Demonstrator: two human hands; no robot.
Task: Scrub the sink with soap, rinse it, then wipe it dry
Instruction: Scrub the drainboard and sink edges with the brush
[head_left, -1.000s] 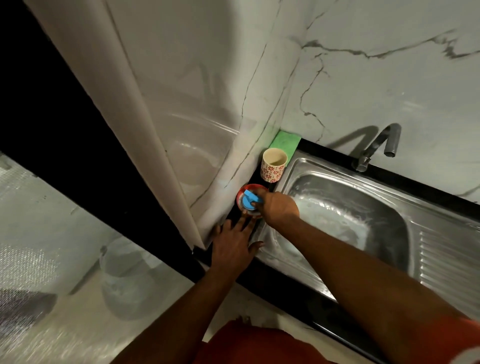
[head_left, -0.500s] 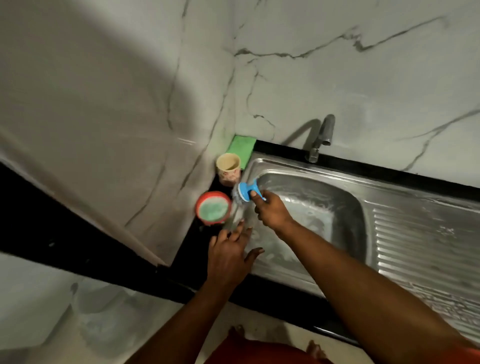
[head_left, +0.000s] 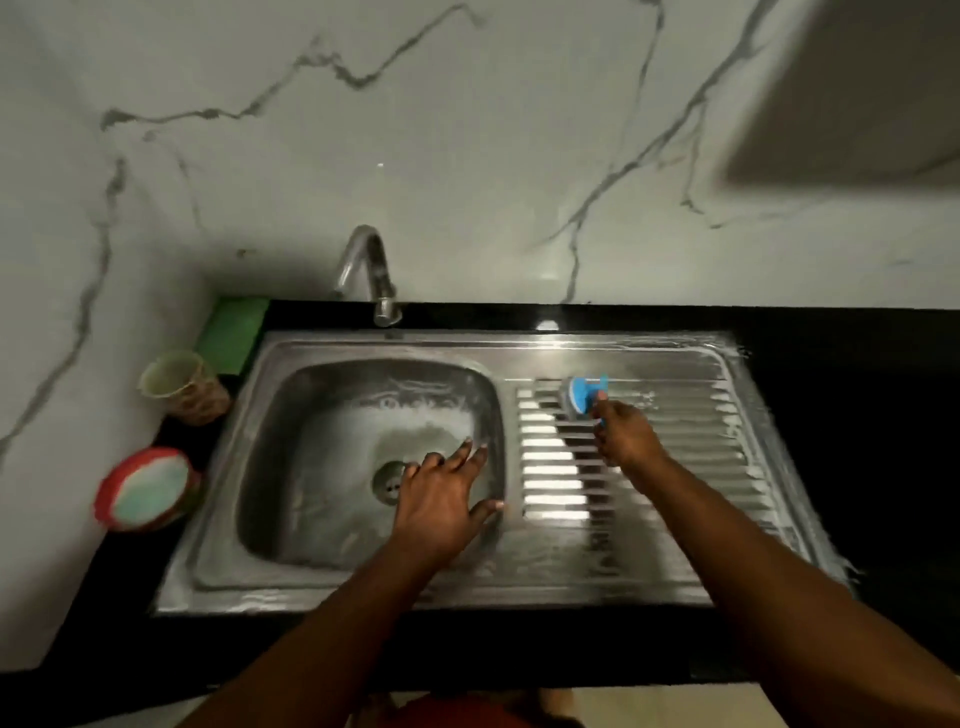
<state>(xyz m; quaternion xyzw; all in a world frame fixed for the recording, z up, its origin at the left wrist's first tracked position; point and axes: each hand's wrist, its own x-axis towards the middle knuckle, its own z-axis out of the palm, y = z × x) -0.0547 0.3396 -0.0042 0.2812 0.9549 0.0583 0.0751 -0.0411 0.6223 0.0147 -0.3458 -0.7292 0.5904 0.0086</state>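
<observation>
- While my right hand (head_left: 626, 436) grips the blue scrubber (head_left: 581, 396) on the ribbed drainboard (head_left: 696, 431), I judge scrubbing under way: suds film the sink (head_left: 311, 587) bowl and rim.
- My left hand (head_left: 441, 501) spreads open over the bowl's right edge, holding nothing.
- Rinsing and wiping dry are left; no water shows at the tap (head_left: 370, 270).
- Ribs run free rightward to the worktop (head_left: 841, 374); cup (head_left: 183, 387) and soap tub (head_left: 146, 489) crowd the left.

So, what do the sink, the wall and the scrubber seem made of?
Sink: probably stainless steel, shiny, with bright glints on its ribs.
Wall: polished marble or marble-look tile, white with grey veins.
Scrubber: apparently blue plastic handle; pad too blurred.
</observation>
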